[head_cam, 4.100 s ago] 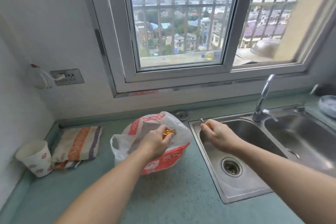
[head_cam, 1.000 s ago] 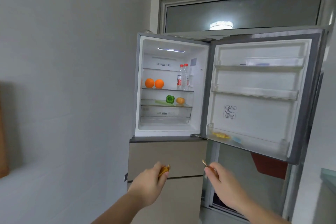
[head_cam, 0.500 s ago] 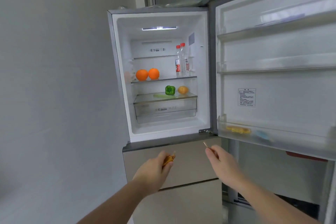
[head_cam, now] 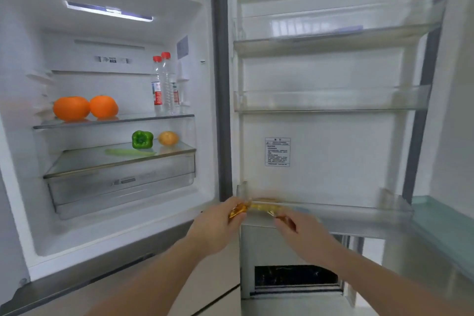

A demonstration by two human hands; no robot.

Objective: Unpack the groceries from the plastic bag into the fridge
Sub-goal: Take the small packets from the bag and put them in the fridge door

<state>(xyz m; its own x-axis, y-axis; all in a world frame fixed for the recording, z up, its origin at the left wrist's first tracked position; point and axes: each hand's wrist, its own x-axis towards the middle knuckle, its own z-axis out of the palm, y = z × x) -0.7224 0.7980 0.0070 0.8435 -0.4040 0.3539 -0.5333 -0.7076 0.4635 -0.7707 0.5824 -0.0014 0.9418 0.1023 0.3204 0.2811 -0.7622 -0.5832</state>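
Both hands are up at the lowest door bin [head_cam: 354, 215] of the open fridge [head_cam: 123, 228]. The left hand [head_cam: 218, 226] pinches a gold-wrapped sweet [head_cam: 237, 211], and the right hand [head_cam: 300, 231] pinches another small wrapped piece [head_cam: 283, 219]. Both sit just short of the rim. Release early and either could clip the bin's front wall and drop to the floor.

Two orange oranges [head_cam: 84, 108], a green bell pepper [head_cam: 142, 139], red-capped clear bottles [head_cam: 164, 84] and gold-wrapped candies [head_cam: 237, 211] are shown in a white fridge [head_cam: 123, 223].
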